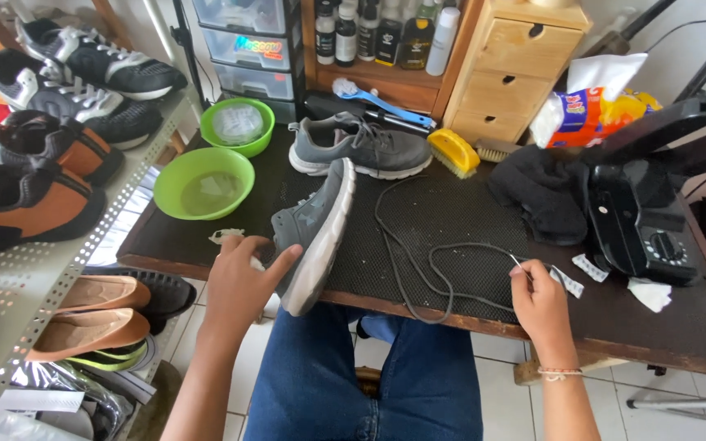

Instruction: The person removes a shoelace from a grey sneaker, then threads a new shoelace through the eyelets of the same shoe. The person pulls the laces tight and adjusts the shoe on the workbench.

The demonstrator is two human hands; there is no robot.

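My left hand [243, 282] steadies the grey sneaker [314, 233], tipped on its side at the surface [451, 212] edge, fingers spread; my right hand [539, 300] pinches the loose shoelace [418, 261] tip beside it.

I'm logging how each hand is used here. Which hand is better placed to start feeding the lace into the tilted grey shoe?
Probably the right hand: it already pinches the tip of the black lace. The left hand rests on the tilted grey shoe, well placed to steady it.
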